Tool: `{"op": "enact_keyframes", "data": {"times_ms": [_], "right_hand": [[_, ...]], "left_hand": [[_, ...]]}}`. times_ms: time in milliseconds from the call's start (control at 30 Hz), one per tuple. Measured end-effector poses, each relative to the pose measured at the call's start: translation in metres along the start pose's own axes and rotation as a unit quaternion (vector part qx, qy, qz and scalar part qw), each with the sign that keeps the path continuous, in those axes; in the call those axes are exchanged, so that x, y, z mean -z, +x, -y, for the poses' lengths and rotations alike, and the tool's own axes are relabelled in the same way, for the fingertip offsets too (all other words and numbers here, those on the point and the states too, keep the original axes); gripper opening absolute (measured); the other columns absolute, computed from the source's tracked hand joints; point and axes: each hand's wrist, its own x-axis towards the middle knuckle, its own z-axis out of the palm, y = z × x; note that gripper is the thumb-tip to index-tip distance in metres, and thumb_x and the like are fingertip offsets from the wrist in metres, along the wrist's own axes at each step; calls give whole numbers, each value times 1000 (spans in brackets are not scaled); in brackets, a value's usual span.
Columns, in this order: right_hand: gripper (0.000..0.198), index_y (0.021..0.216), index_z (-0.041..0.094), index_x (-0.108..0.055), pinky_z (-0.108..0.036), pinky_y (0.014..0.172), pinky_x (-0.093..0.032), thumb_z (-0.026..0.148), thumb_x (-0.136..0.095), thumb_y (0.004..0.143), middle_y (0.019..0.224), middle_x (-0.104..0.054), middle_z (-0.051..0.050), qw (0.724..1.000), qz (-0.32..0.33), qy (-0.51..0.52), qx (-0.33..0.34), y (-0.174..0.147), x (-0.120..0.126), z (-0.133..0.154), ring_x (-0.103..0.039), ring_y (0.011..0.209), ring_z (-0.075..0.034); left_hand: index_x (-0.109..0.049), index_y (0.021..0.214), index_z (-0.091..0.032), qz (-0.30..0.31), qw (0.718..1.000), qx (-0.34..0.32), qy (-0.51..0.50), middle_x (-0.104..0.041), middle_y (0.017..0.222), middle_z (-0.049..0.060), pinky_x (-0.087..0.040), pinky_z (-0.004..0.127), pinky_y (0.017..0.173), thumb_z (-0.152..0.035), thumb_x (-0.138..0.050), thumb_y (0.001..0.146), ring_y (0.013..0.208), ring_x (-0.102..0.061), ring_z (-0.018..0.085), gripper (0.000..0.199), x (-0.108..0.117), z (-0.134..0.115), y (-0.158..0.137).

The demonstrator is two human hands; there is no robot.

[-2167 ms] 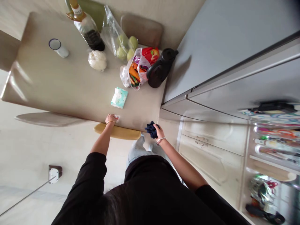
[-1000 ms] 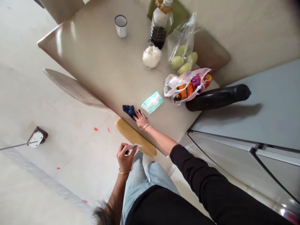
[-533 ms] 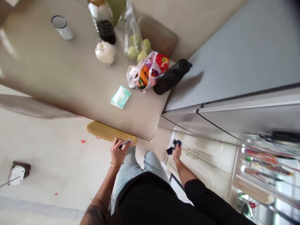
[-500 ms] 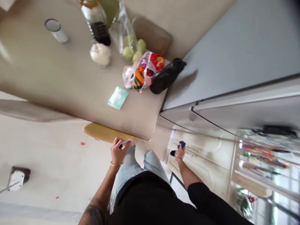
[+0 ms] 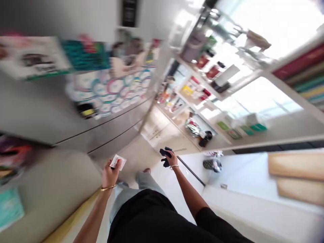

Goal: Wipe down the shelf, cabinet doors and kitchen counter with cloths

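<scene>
Left hand [image 5: 109,174] of mine is pinching a small white packet [image 5: 117,162] at its fingertips; right hand [image 5: 171,159] is closing around a dark blue cloth [image 5: 164,155]. Beyond my right hand, blurred shelves [image 5: 215,91] are showing.

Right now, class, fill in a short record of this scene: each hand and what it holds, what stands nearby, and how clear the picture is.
left hand: holds a small white packet, fingers closed on it
right hand: grips a dark blue cloth
wrists: a bangle on each
nearby: grey fridge with stickers to the left; open shelves of jars and boxes ahead
picture: heavily blurred and tilted
</scene>
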Motion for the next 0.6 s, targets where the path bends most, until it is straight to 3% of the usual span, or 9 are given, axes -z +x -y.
{"op": "enact_keyframes", "data": {"times_ms": [133,233,333,467,600], "right_hand": [[54,110,26,-73,-50,94,-57,47,-83,61,101,-72,-2,998,-10,62,-29,8,54,-41,-70,95,-26],[47,114,25,-72,-45,83,-60,49,-74,74,90,-72,-1,993,-4,103,-49,12,88,-76,-71,85,-23],[34,106,22,-73,-43,88,-58,33,-71,74,89,-72,-2,991,-17,101,-84,9,116,-112,-72,88,-24],[44,110,24,-72,-41,97,-54,17,-71,67,104,-71,-5,988,-38,59,-134,-3,143,-151,-70,99,-24],[44,116,27,-70,-40,95,-54,21,-70,72,108,-69,-5,983,-47,40,-172,-8,159,-174,-70,101,-25]], "left_hand": [[-62,63,-24,152,987,-49,9,-70,64,8,-45,33,63,-69,-60,73,66,-66,27,46,-116,-84,14],[-64,59,-22,246,965,-92,11,-66,58,6,-44,31,59,-76,-57,73,60,-63,23,57,-204,-142,6],[-54,52,-21,309,942,-129,-11,-53,48,3,-39,27,51,-83,-49,78,51,-53,17,67,-278,-189,-5],[-37,48,-23,350,922,-161,-23,-36,43,-1,-32,25,46,-83,-44,82,45,-39,11,69,-342,-245,-9],[-47,59,-21,344,928,-138,-41,-47,53,0,-41,23,51,-65,-43,88,52,-48,12,53,-379,-295,2]]}}
